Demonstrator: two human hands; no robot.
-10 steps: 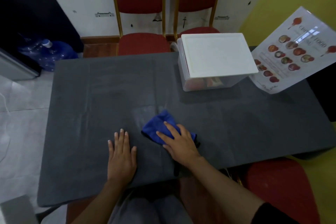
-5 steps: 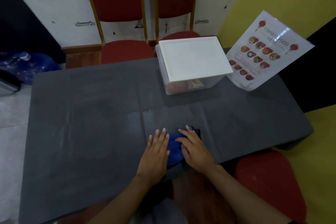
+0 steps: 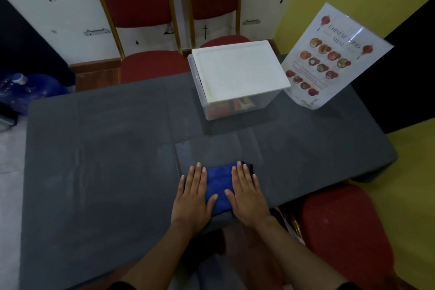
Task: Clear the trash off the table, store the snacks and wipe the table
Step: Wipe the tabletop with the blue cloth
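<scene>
A folded blue cloth [image 3: 219, 183] lies near the front edge of the dark grey table [image 3: 106, 160]. My left hand [image 3: 194, 198] rests flat on the cloth's left side, fingers stretched out. My right hand [image 3: 247, 193] lies flat on its right side, fingers also extended. Neither hand grips the cloth. At the back of the table stands a clear plastic storage box [image 3: 237, 106] shut with a white lid [image 3: 237, 70]; snack packets show through its front wall.
A laminated menu sheet [image 3: 329, 59] leans at the table's back right. Two red chairs [image 3: 141, 19] stand behind the table, and another red seat [image 3: 341, 226] is at the front right. A blue water jug [image 3: 30, 89] lies on the floor at left.
My right hand pulled the blue cloth toward the front edge. My left hand moved right onto it. The cloth is now folded flat under both palms.
</scene>
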